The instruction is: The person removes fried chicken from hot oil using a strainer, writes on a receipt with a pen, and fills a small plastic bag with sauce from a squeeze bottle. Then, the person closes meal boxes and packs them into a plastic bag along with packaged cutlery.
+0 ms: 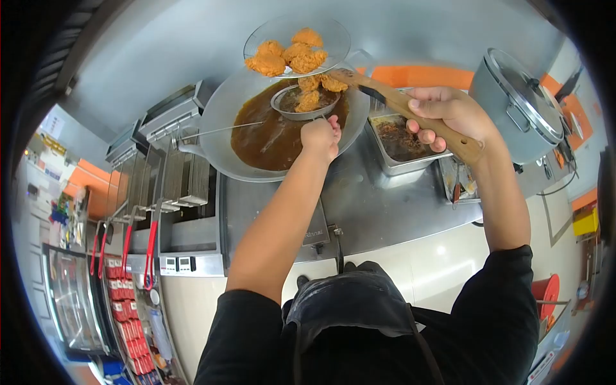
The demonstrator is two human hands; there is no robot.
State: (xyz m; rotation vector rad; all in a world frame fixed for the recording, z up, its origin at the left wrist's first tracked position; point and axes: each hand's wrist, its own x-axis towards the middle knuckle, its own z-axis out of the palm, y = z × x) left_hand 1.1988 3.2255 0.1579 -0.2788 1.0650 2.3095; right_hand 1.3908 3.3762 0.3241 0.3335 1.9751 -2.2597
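My right hand (449, 114) is wrapped round the wooden handle (410, 109) of a wide wire skimmer. Several golden fried, breaded pieces (307, 61) lie in the skimmer's mesh basket (335, 48), held above a large wok (221, 138). Dark brown oil (256, 144) fills the wok's bottom. Below the skimmer, more breaded pieces (308, 101) sit in a small round metal strainer (292, 115) over the oil. My left hand (319, 138) is closed at the strainer's near edge; its grip is mostly hidden by the fingers.
A thin metal rod (224, 130) reaches over the wok's left rim. To the left are fryer baskets (183, 173) with red handles (153, 247). On the right stand a steel pan of dark crumbs (401, 144), a tray (459, 183) with utensils and a large lidded pot (507, 112).
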